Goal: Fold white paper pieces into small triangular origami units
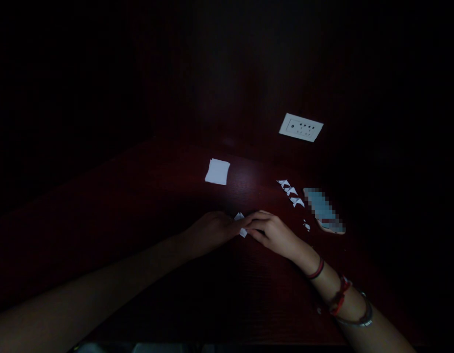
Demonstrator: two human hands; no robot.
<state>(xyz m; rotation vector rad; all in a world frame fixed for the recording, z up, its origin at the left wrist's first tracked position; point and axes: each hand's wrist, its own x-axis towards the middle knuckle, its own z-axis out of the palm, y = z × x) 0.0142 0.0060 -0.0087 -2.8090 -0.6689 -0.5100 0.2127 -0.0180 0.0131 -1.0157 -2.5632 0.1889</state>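
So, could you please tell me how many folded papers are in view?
4: far paper, middle paper and near paper in a row beside the phone, plus the partly covered paper at the left hand and right hand, which may hide others.

Bare forearms, with three bracelets on the right one.
The person's left forearm (135,274) and left hand (212,233) are bare as far as they show, dim in the low light, while the right hand (276,238) is better lit and its forearm (328,284) carries all the ornament: nearest the wrist, a narrow band (315,269) in muted red with darker edging; farther up, a brighter red bracelet (339,298), uneven in outline, with what looks like a knot or folded ends and a small pale glint at its upper side; last, a slim silvery bracelet (365,322), its thicker stretch finely ribbed, the finer details too dark to read.
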